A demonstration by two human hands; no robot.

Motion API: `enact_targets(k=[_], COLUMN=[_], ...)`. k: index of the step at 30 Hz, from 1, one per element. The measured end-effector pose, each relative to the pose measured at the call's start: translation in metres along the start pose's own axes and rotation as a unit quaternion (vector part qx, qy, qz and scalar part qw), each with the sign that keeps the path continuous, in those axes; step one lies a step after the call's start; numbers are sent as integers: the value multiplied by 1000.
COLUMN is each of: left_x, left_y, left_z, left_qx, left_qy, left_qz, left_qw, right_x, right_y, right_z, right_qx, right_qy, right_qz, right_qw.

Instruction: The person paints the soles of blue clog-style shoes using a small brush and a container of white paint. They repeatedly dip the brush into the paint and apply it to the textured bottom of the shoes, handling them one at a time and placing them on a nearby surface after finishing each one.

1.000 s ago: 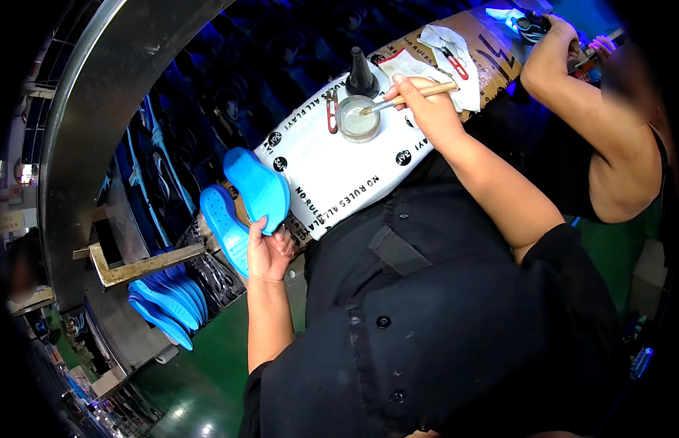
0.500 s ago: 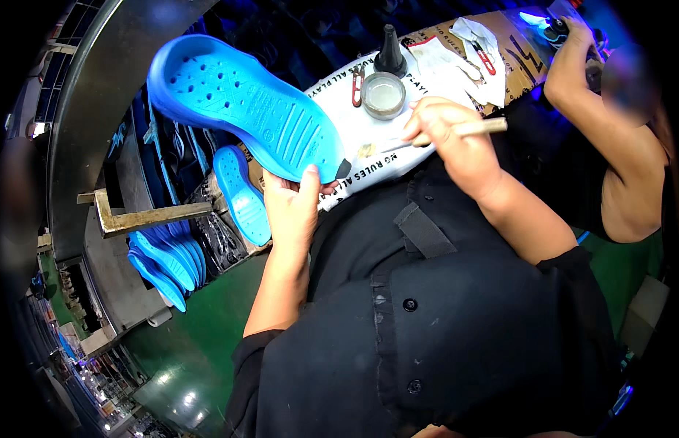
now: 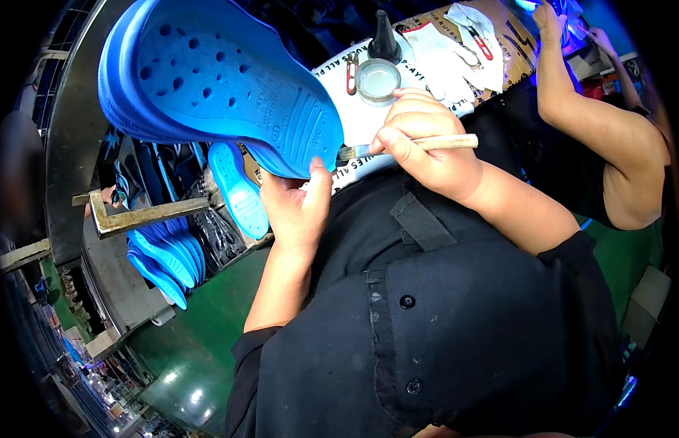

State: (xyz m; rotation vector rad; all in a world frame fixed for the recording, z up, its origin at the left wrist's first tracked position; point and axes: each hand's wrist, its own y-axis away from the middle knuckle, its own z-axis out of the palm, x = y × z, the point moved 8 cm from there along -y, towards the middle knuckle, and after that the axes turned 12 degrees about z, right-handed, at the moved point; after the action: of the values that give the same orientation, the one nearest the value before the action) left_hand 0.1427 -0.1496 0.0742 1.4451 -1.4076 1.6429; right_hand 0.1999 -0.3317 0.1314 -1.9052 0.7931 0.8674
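A: Blue shoe sole [image 3: 215,80] — upper left of frame, held up by the left hand [image 3: 295,208], fingers closed under its heel end, thumb on the near edge.

B: Right hand [image 3: 427,146]?

A: Closed in a pinch on a small wooden-handled brush [image 3: 409,144], bristles just touching the sole's heel rim. Round glue pot [image 3: 377,78] sits on the white board [image 3: 339,95] at upper centre, beside a black nozzle bottle [image 3: 384,40].

B: Advice for the stroke?

A: Judgement — keep the sole tilted steady, run thin even strokes along the rim, keep glue off the ribbed tread. More soles [image 3: 160,259] are stacked at lower left.
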Motion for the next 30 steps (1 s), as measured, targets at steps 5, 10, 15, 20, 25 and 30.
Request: enact_targets(k=[5, 10, 15, 20, 25, 30], left_x=[-1, 2, -1, -2, -2, 0], left_y=[1, 2, 4, 6, 6, 7], left_z=[-2, 2, -3, -5, -2, -3], left_qx=[-1, 3, -6, 10, 10, 34], left_qy=[-4, 18, -4, 1, 11, -5], left_qz=[-14, -25, 6, 12, 41, 72], left_qw=[1000, 1000, 1000, 1000, 999, 997], right_x=[11, -1, 1, 0, -12, -5], right_y=[1, -4, -3, 2, 1, 4], right_z=[-7, 1, 2, -5, 3, -5], right_qx=[11, 4, -12, -3, -12, 14], right_qy=[7, -16, 49, 39, 39, 55], right_qz=[46, -5, -9, -16, -65, -47], right_qw=[999, 1000, 999, 999, 997, 997])
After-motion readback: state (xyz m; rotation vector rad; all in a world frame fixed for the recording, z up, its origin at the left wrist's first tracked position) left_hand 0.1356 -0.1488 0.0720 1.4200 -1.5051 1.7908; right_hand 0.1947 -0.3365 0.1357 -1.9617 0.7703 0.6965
